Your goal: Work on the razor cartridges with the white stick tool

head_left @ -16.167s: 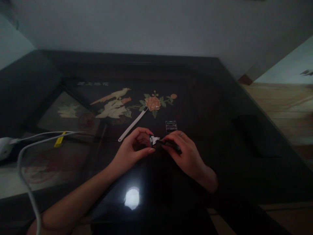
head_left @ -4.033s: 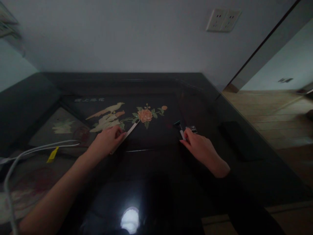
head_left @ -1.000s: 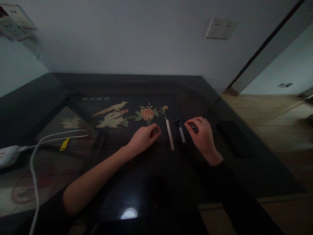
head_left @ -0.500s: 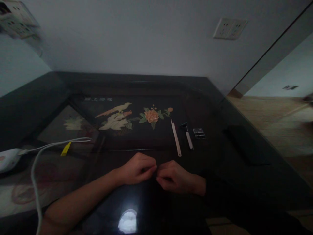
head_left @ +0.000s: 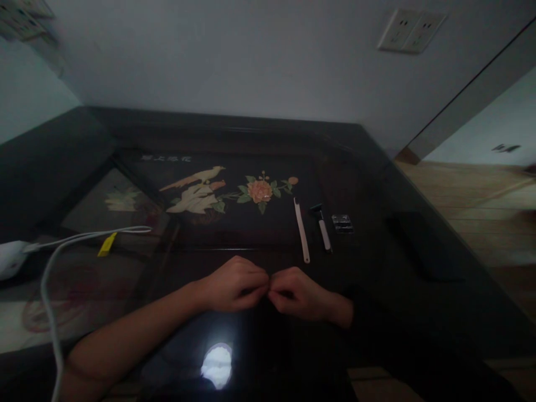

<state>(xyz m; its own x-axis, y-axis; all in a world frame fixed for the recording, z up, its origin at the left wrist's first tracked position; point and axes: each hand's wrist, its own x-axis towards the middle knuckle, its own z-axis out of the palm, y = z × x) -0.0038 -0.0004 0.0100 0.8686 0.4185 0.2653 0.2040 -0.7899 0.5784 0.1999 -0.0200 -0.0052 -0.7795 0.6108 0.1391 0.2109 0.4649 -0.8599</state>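
Observation:
My left hand (head_left: 238, 286) rests on the dark glossy table with its fingers curled closed. My right hand (head_left: 299, 294) is curled the same way, and the fingertips of both hands meet in the middle. No object shows in either hand. Just beyond the right hand lies a slim pale stick (head_left: 301, 230) with a hole at its near end. Beside it is a razor (head_left: 322, 228) with a white handle and a dark head. Further right sits a small clear pack (head_left: 342, 223) with dark pieces inside.
A white cable (head_left: 54, 279) with a yellow tag (head_left: 108, 244) runs from a white plug (head_left: 12, 258) at the left. A dark flat object (head_left: 422, 245) lies at the right. Bird-and-flower inlay (head_left: 259, 191) decorates the tabletop (head_left: 234, 134). A wall socket (head_left: 412, 30) is behind.
The view has tilted and shifted slightly, so the table items sit a little higher in the picture. My hands have come together until the fingertips touch.

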